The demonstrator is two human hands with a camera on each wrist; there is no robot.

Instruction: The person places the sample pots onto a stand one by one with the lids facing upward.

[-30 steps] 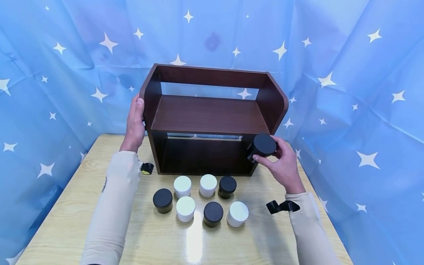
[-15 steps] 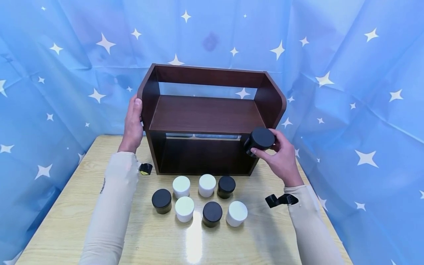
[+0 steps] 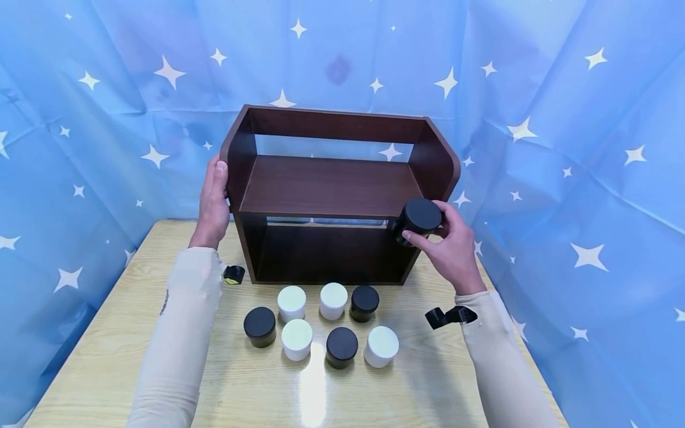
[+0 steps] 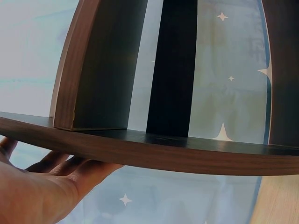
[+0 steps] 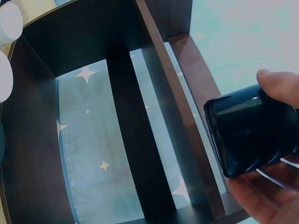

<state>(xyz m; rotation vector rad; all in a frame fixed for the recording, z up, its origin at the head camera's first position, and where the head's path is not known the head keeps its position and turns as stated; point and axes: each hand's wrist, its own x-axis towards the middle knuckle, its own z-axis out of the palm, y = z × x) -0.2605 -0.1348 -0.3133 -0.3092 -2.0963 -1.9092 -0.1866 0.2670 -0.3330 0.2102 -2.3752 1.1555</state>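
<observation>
My right hand grips a black jar with a flat round lid, thumb on one side and fingers round the other. The jar is in front of the right end of a dark brown two-tier shelf, overlapping the edge of its middle board. In the right wrist view the jar is held off the shelf boards. My left hand rests on the outside of the shelf's left side panel, and in the left wrist view its fingers lie extended against that panel.
White jars and black jars stand in two loose rows on the wooden table, just before the shelf. A blue curtain with white stars hangs behind and at both sides.
My right hand has lifted the black jar slightly upward, nearer the middle board's edge. My left hand stays on the side panel, and the other jars have not moved.
</observation>
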